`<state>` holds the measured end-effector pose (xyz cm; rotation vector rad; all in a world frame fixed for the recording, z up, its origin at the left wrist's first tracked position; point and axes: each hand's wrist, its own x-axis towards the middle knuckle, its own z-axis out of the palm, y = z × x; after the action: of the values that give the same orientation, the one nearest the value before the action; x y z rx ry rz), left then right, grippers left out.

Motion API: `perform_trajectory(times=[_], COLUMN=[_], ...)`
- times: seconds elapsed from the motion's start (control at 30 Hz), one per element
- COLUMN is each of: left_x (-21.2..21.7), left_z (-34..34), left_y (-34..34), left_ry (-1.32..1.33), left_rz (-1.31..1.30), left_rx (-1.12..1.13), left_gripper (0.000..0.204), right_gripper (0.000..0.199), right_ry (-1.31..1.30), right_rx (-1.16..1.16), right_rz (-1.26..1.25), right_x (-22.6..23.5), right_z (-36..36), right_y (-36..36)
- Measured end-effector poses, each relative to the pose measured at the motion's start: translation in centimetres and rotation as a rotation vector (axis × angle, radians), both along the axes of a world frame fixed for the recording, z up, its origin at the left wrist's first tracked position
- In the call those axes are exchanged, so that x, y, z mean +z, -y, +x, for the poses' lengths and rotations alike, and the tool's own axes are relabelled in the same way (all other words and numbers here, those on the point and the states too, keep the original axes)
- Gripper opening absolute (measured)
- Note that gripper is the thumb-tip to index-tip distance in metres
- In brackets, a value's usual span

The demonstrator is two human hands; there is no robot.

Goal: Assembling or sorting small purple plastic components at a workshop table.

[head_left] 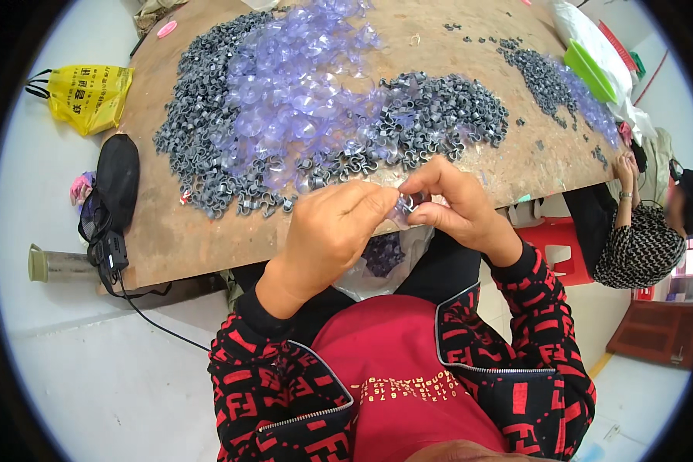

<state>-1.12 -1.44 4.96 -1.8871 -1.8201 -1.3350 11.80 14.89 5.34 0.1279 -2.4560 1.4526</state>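
At the near edge of the worn brown wooden tabletop (208,231), both hands meet above the person's lap: the left hand (331,231) and the right hand (450,204) pinch between their fingertips a small clear suction cup fitted with a grey plastic clip (405,206), each hand closed on it. Just beyond the hands lies a broad heap of grey plastic clips (208,138) with a pile of clear bluish suction cups (300,85) on top. Under the hands, a clear plastic bag (381,262) holds more dark pieces. A yellow plastic carrier bag with dark print (88,92) lies on the pale floor to the left, near a black pouch with a cable (115,185). A green flat tray (589,69) rests on white bags at the far right.
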Motion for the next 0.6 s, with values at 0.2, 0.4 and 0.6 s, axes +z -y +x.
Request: perform_trajectory(times=[0.2, 0.4, 0.6], left_x=[0.0, 0.5, 0.1], left_z=[0.0, 0.1, 0.2], left_y=[0.7, 1.4, 2.1], left_ry=[-0.043, 0.438, 0.846], left_rz=[-0.051, -0.33, -0.526], left_rx=[-0.112, -0.356, -0.507], left_gripper=[0.02, 0.013, 0.008], right_gripper=[0.028, 0.03, 0.029], right_ry=[0.196, 0.207, 0.297], right_rx=[0.127, 0.261, 0.384], right_rz=[-0.358, -0.043, -0.199], right_x=[-0.2, 2.4, 1.2], right_z=[0.6, 0.1, 0.1], right_y=[0.0, -0.4, -0.1])
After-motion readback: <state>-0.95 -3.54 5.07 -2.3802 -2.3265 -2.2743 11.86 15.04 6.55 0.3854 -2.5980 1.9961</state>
